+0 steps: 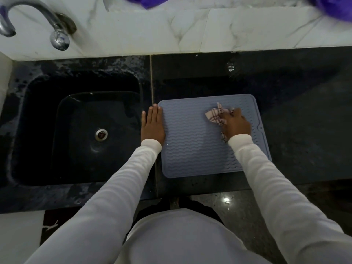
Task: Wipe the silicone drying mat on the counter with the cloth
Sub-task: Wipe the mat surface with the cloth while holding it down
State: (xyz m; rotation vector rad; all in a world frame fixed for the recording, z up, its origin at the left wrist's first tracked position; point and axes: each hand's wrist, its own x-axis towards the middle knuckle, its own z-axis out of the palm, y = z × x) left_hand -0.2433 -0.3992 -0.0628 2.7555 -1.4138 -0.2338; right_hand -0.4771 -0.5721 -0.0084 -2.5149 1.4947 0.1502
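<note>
Silicone drying mat (196,141), blue-grey with wavy ridges, lies flat on the dark bench (297,115), just right of the black sink (80,130). The right hand (236,123) presses on the mat's far right part, its grip curled round a bunched checked cloth (216,115) that spills out to the left of the fingers and back under the wrist. The left hand (153,126) lies flat, fingers straight, holding nothing, palm down on the mat's left edge. A chrome tap (57,33) stands beyond the sink.
</note>
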